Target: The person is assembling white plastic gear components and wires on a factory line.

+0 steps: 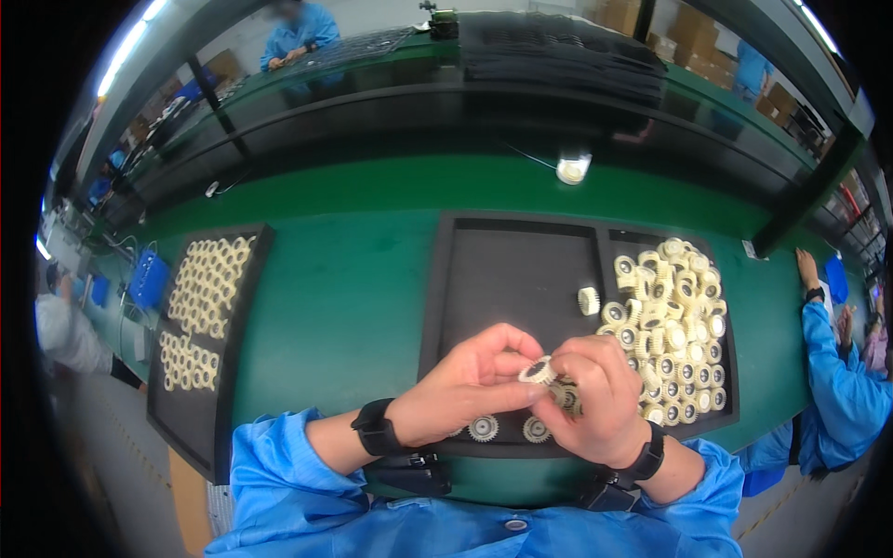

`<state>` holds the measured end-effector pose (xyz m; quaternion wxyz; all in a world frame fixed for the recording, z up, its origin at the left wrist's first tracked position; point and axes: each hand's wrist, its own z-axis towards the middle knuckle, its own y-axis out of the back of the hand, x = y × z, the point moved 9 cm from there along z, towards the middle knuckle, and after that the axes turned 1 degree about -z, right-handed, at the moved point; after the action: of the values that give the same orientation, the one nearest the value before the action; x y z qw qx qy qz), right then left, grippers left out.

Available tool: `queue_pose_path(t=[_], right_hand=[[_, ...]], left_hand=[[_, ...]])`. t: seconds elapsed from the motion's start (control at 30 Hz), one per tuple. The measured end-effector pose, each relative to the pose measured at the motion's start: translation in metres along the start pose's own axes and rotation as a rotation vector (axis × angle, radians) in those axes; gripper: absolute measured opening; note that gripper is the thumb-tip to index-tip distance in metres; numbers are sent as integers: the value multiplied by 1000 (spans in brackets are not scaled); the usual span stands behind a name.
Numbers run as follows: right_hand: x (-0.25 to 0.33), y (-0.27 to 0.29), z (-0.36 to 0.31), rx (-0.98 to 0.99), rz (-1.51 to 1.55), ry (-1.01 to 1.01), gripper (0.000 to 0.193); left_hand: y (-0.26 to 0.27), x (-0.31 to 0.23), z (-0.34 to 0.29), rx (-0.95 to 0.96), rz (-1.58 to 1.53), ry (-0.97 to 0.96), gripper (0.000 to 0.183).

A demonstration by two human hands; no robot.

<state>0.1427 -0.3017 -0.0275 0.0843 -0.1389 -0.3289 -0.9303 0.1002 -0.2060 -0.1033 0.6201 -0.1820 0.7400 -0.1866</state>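
Note:
A cream toothed gear with a dark centre is held between my two hands, above the near part of a black divided tray. The thumb and fingers of my left hand are closed on its left side. On the other side, my right hand has its bent fingers pressed to the same gear. More gears show just under the right fingers; whether they lie in the palm or in the tray I cannot tell. Loose gears lie along the tray's near edge, partly hidden by my hands.
Many gears are heaped in the tray's right compartment, and one gear stands by the divider. At left, another black tray bears gears in rows. A white device sits at the back. A co-worker's arm rests at right.

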Motion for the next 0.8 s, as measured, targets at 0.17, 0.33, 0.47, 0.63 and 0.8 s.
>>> queue_pose_path(t=[0.17, 0.33, 0.47, 0.63, 0.8], right_hand=[[-4, -5, 1, 32, 138, -53, 44], [1, -6, 6, 63, 156, 34, 46], [-6, -11, 6, 121, 300, -112, 44], [-6, -1, 0, 38, 221, -153, 42], [-5, -4, -4, 34, 212, -172, 40]], left_hand=[[0, -1, 1, 13, 61, -35, 32], [1, -6, -1, -47, 167, -150, 28], [4, -5, -4, -89, 265, -220, 26], [-4, -20, -9, -125, 412, -281, 30], [5, -12, -7, -139, 397, -166, 29]])
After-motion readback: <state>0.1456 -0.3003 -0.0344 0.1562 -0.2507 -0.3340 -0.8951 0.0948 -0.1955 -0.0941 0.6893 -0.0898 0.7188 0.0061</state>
